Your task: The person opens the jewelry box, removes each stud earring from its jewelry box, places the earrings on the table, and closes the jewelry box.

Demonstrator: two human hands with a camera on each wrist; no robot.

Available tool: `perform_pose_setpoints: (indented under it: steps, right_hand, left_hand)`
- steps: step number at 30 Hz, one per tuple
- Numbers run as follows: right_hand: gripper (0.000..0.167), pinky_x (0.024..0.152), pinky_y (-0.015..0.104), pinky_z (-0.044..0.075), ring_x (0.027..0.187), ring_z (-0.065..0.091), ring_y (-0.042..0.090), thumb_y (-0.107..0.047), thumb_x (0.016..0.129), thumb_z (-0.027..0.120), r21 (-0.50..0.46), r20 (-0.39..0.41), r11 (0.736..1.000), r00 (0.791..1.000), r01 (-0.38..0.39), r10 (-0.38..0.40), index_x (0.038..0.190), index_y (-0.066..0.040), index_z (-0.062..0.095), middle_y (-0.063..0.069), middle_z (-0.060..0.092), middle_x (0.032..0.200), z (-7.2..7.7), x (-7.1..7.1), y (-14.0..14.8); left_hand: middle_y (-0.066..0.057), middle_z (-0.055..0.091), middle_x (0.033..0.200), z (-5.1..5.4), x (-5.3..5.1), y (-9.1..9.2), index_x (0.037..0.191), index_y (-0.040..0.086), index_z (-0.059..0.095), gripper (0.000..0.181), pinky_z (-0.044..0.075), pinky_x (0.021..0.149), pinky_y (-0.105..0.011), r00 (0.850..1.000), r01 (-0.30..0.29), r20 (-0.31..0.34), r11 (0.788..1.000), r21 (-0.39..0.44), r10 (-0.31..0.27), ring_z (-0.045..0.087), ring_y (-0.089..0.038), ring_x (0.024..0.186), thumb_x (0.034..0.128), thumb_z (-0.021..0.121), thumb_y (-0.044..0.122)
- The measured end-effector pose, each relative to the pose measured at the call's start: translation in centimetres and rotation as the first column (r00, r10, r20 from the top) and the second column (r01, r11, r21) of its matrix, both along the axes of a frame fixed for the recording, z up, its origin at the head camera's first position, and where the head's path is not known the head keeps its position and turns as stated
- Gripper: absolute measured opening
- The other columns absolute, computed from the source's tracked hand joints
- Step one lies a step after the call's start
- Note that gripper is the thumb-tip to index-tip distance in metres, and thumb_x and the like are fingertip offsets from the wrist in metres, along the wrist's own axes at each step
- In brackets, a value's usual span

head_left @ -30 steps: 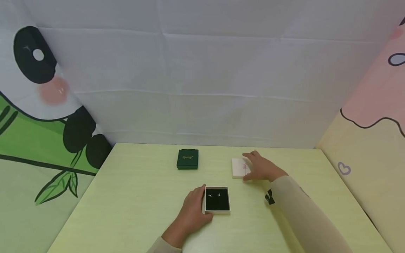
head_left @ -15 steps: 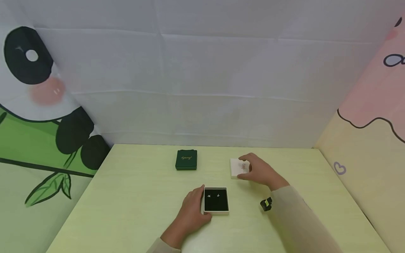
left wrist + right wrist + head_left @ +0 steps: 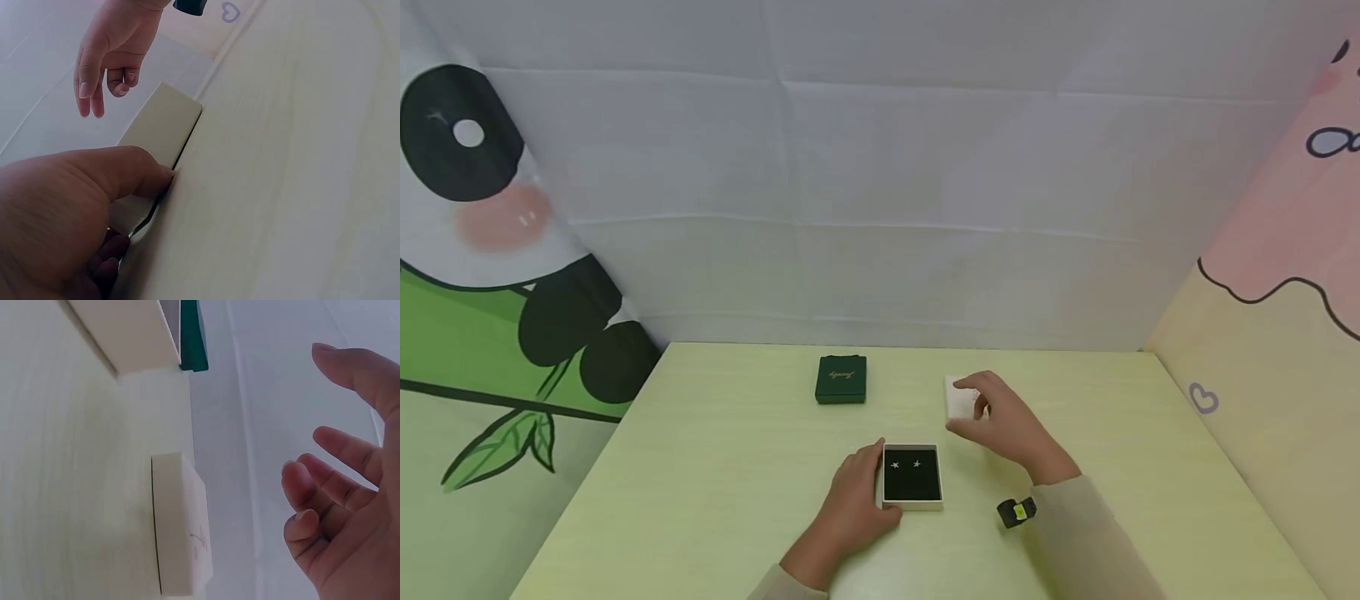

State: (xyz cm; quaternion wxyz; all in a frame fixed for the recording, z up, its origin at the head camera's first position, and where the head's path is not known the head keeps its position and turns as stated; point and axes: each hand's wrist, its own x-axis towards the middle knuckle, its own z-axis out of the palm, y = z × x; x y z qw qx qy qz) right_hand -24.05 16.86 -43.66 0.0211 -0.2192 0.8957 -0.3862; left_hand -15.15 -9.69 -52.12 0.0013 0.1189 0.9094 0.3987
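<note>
Near the front of the table, the left hand (image 3: 852, 504) grips the left side of a small open white box (image 3: 913, 505) whose black insert (image 3: 913, 483) carries two star-shaped studs. In the left wrist view its thumb presses the side of the box (image 3: 164, 119). The right hand (image 3: 1011, 423) hovers above and in front of a flat white lid (image 3: 959, 403) with a pink print, thumb and index spread apart. In the right wrist view the lid (image 3: 172, 531) lies on the table, apart from the right hand (image 3: 356, 487), which holds nothing.
A dark green box (image 3: 841, 380) with gold lettering sits at the back of the table (image 3: 715, 467), left of the lid. Behind the table hangs a white cloth (image 3: 925, 208); printed panels stand at both sides.
The right hand has drawn back from over the white lid, toward the left and the front, uncovering and then partly covering its print. The left hand keeps its grip on the box.
</note>
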Motion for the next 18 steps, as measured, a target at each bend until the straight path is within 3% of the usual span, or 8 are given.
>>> perform_pose_setpoints:
  steps: [5, 11, 18]
  right_hand:
    - [0.058, 0.068, 0.032, 0.047, 0.079, 0.054, 0.015, -0.032, 0.085, 0.085, -0.037, -0.002, 0.999, 1.000, 0.001, -0.001, 0.135, -0.015, 0.062, 0.002, 0.055, 0.127, -0.8, 1.5, -1.4]
    - [0.056, 0.064, 0.029, 0.046, 0.074, 0.054, 0.013, -0.029, 0.086, 0.085, -0.090, 0.026, 0.996, 1.000, -0.009, 0.012, 0.134, -0.009, 0.063, 0.010, 0.059, 0.124, -2.8, 2.7, -2.0]
    - [0.051, 0.062, 0.027, 0.047, 0.073, 0.057, 0.014, -0.024, 0.089, 0.082, -0.189, 0.089, 0.979, 0.992, -0.074, 0.092, 0.133, -0.008, 0.063, 0.011, 0.057, 0.125, -4.6, 3.9, -2.4]
  left_hand:
    - [-0.015, 0.050, 0.148, 0.0, -0.1, 0.1, 0.154, -0.003, 0.039, 0.095, 0.034, 0.112, -0.056, 1.000, -0.004, -0.015, 1.000, 0.004, 0.004, 0.045, -0.036, 0.135, 0.0716, 0.081, 0.018]
    - [-0.015, 0.050, 0.148, -0.2, -0.2, 0.1, 0.155, -0.002, 0.038, 0.095, 0.034, 0.112, -0.057, 1.000, -0.001, 0.006, 1.000, 0.011, 0.001, 0.045, -0.037, 0.135, 0.0724, 0.080, 0.019]
    - [-0.015, 0.051, 0.147, -0.6, -0.3, 0.2, 0.154, -0.002, 0.040, 0.096, 0.035, 0.112, -0.055, 0.999, -0.017, -0.027, 1.000, -0.003, 0.017, 0.047, -0.035, 0.133, 0.0704, 0.082, 0.020]
